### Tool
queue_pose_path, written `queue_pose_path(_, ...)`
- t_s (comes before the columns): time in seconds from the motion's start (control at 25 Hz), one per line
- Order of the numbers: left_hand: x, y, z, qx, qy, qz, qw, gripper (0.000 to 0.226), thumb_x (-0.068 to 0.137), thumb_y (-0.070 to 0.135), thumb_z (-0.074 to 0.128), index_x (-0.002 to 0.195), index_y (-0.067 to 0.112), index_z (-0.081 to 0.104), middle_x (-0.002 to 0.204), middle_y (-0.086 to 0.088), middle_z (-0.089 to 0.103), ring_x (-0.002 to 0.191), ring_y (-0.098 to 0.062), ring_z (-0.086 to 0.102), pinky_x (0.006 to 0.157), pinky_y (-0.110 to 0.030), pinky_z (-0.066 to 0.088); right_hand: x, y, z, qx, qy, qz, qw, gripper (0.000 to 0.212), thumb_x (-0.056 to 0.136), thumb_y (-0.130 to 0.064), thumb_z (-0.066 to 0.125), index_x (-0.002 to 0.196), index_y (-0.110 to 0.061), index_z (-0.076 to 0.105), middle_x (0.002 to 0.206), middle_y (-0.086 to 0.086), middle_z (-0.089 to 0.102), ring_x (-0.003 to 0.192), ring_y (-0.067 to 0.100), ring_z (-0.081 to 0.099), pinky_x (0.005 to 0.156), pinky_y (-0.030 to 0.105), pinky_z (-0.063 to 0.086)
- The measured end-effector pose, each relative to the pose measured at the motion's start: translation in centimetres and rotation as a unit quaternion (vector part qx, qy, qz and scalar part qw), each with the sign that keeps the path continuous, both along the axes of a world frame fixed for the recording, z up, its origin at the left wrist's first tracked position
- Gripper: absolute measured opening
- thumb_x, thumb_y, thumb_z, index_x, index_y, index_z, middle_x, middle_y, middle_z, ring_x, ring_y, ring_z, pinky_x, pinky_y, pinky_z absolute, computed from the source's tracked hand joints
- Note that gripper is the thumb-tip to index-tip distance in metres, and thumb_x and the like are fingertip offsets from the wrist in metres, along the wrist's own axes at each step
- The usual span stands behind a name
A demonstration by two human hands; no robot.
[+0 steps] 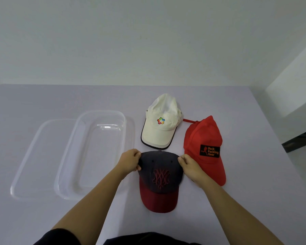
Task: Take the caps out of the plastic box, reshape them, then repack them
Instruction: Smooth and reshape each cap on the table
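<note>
A dark navy cap [160,175] with a maroon brim and a red embroidered logo lies on the table in front of me, brim toward me. My left hand [130,160] pinches the left side of its crown. My right hand [190,165] pinches the right side. A white cap [160,124] with a coloured logo lies behind it. A red cap [203,145] with a black patch lies to the right. The clear plastic box [74,156] stands to the left with nothing in it.
The clear lid [26,165] lies under or beside the box on the left. The table [254,174] is pale lilac, its far edge against a white wall. A white ledge [293,96] rises at the right.
</note>
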State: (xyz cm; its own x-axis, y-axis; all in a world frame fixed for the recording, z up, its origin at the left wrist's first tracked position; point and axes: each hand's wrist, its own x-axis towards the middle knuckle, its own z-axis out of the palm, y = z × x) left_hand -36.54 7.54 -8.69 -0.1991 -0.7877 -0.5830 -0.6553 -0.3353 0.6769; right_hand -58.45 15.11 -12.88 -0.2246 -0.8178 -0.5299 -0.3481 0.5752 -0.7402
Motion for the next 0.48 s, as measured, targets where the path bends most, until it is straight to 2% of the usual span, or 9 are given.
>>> queue_pose_path(0.12,-0.3,0.2,0.0,0.000,0.011,0.004,1.000,0.025,0.098,0.025,0.039,0.093,0.012,0.059,0.062,-0.006,0.060,0.046,-0.010,0.056,0.048,-0.018,0.042,0.2,-0.1,0.2,0.021,-0.030,-0.010,0.999,0.022,0.097,-0.033,0.041,0.096,-0.015,0.054,0.078,-0.001,0.054,0.068,0.010,0.053,0.072,0.030,0.043)
queue_pose_path(0.2,-0.2,0.3,-0.2,-0.013,-0.004,0.005,1.000,0.027,0.098,0.025,0.041,0.095,0.007,0.061,0.059,-0.006,0.059,0.046,-0.010,0.055,0.049,-0.018,0.043,0.1,0.0,0.3,0.022,-0.012,0.001,1.000,0.022,0.097,-0.032,0.042,0.096,-0.014,0.054,0.080,0.000,0.057,0.069,0.010,0.055,0.074,0.031,0.044)
queue_pose_path(0.32,-0.3,0.1,0.6,-0.053,-0.046,-0.028,0.997,0.031,0.098,0.026,0.039,0.096,0.004,0.061,0.064,-0.010,0.063,0.049,-0.013,0.059,0.054,-0.024,0.048,-0.1,0.3,0.9,-0.039,0.055,0.016,0.998,0.027,0.095,-0.029,0.048,0.114,-0.011,0.055,0.104,-0.001,0.059,0.088,0.014,0.060,0.083,0.029,0.047)
queue_pose_path(0.4,-0.7,-0.2,1.5,-0.137,-0.084,-0.048,0.986,0.031,0.098,0.022,0.037,0.095,0.002,0.059,0.082,-0.016,0.065,0.063,-0.020,0.064,0.072,-0.034,0.054,-0.8,0.9,1.7,-0.101,0.104,0.015,0.989,0.028,0.094,-0.025,0.051,0.119,-0.013,0.055,0.107,-0.005,0.057,0.089,0.010,0.058,0.078,0.020,0.045)
queue_pose_path(0.48,-1.2,-0.3,2.2,-0.233,-0.107,-0.034,0.966,0.028,0.098,0.019,0.039,0.109,0.007,0.061,0.107,-0.016,0.063,0.094,-0.025,0.062,0.090,-0.033,0.046,-1.6,2.0,2.3,-0.155,0.137,0.015,0.978,0.022,0.093,-0.019,0.052,0.113,-0.014,0.059,0.102,-0.005,0.060,0.082,0.004,0.057,0.074,0.015,0.046)
